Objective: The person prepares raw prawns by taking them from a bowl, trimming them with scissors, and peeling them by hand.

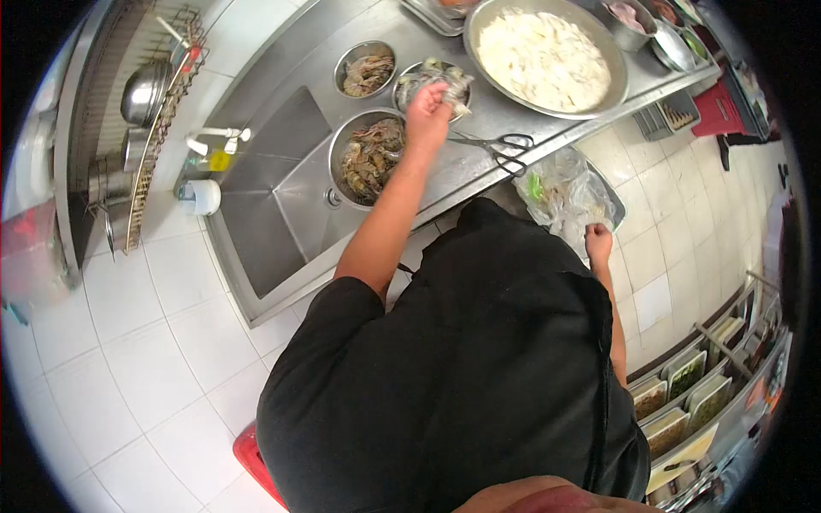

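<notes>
My left hand [428, 111] is at the small metal bowl [398, 89] of greyish shrimp, its fingers closed on a shrimp [456, 96] over the rim. Just below and left stands a larger metal bowl [335, 147] with whole, shell-on shrimp [374, 158]. Another small bowl [339, 79] holds a few whole shrimp [369, 74]. Lower right, my right hand [599, 243] has its fingers curled together at the edge of a clear plastic bag [560, 198]; what they pinch is hidden. Black-handled scissors [500, 150] lie on the counter between my hands.
A wide metal basin [620, 85] of pale, whitish pieces stands at the back right of the steel counter [466, 53]. To the left are a sink [286, 192] and a tap [221, 134]. Food trays [684, 376] line a rack at lower right. A red stool [255, 466] is behind me.
</notes>
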`<state>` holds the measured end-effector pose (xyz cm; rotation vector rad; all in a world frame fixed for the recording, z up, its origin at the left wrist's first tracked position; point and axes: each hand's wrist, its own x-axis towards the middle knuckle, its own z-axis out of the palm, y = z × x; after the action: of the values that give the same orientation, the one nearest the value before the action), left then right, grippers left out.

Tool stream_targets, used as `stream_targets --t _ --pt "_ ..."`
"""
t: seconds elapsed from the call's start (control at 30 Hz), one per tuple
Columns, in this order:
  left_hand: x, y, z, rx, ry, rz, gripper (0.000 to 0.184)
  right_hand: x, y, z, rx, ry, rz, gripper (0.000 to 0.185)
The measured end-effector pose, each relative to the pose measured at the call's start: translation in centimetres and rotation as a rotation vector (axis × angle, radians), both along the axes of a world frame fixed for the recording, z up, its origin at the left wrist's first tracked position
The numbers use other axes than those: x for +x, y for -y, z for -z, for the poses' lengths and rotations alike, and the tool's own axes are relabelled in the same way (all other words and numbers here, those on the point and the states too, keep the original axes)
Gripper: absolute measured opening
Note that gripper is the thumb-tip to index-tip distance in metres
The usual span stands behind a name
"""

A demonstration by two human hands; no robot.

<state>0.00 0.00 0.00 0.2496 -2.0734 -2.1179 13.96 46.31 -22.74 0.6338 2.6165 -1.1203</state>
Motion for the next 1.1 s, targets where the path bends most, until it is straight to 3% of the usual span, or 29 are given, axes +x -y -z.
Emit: stream_targets --t 0.07,0.1,0.17,0.27,0.37,0.4,0.5,0.7,0.8,0.9,1.0,1.1 --pt "-0.2 0.8 -0.5 -0.016 -0.051 -0.101 0.033 1.8 -2.4 1.6 -0.075 -0.034 0.049 0.016" --pt "-2.7 5.2 -2.1 -0.023 -0.128 -0.131 0.033 -1.4 1.4 2.3 -0.137 -0.101 0.047 0.016" --pt "-3.1 7.1 -0.6 -0.091 -0.155 -0.127 0.032 -0.3 1.8 1.7 -0.207 -0.130 0.045 0.016" --pt "-4.0 9.4 4.0 -0.495 -0.004 -0.070 0.031 -0.9 2.8 -0.6 -0.172 -0.129 -0.018 0.016" --pt "-3.0 8.9 1.7 -0.768 -0.019 -0.121 0.028 -3.0 4.2 -1.3 -0.095 -0.167 -0.102 0.016" --pt "-3.1 9.1 1.5 -0.771 -0.129 -0.123 0.025 -3.5 4.7 -1.7 -0.069 -0.177 -0.127 0.016" --pt "-2.9 10.1 1.5 -0.859 -0.214 -0.073 0.023 -5.0 9.1 -7.6 -0.089 -0.263 -0.191 0.015" --pt "-2.5 13.1 1.3 -0.753 -0.262 -0.085 0.021 -8.2 22.8 -21.3 -0.198 -0.382 -0.482 0.009" --pt "-1.0 15.0 0.3 -0.664 -0.236 -0.109 0.021 -9.7 30.2 -25.4 -0.224 -0.578 -0.904 0.009" --pt "1.1 17.3 0.0 -0.608 -0.302 -0.187 0.020 -10.8 36.6 -27.1 -0.172 -0.660 -1.202 0.016" --pt "3.7 20.2 0.4 -0.579 -0.172 -0.223 0.021 -11.5 41.7 -25.9 -0.119 -0.661 -1.417 0.023" --pt "6.4 22.1 0.7 -0.457 -0.068 -0.271 0.022 -11.9 44.7 -23.5 0.133 -0.524 -1.611 0.030"
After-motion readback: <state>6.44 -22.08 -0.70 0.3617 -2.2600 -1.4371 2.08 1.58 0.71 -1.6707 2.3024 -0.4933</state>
